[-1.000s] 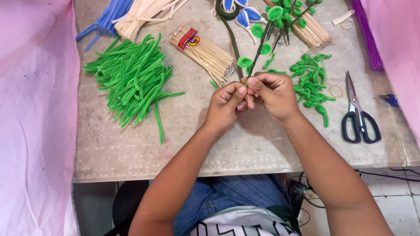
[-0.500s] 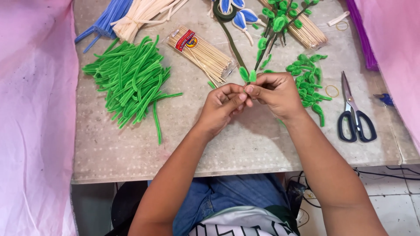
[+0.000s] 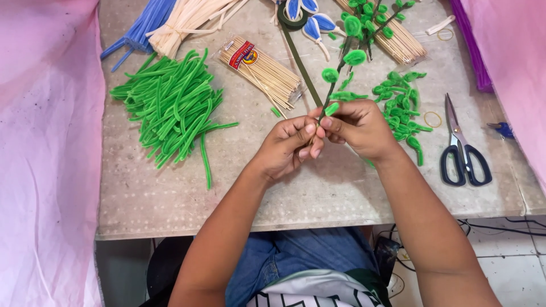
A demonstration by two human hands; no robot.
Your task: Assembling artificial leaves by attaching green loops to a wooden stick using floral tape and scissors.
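Both hands meet over the middle of the table. My left hand [image 3: 289,145] and my right hand [image 3: 359,126] pinch the lower end of a thin dark stem [image 3: 336,79] that slants up and away to the right. Small green pipe-cleaner leaves [image 3: 355,57] are wound along the stem, and one leaf [image 3: 331,108] sits right at my fingertips. A loose pile of curled green leaf pieces [image 3: 399,105] lies just right of my right hand.
A heap of straight green pipe cleaners [image 3: 170,108] lies at left. A packet of wooden skewers [image 3: 263,71] sits behind my hands. Blue-handled scissors [image 3: 462,150] and rubber bands [image 3: 432,119] lie at right. Blue and cream pipe cleaners [image 3: 170,20] lie at the back; pink cloth [image 3: 40,142] flanks the table.
Both hands stay together on the stem's lower end with small finger shifts. The view has drifted slightly, otherwise the table's contents are unmoved.
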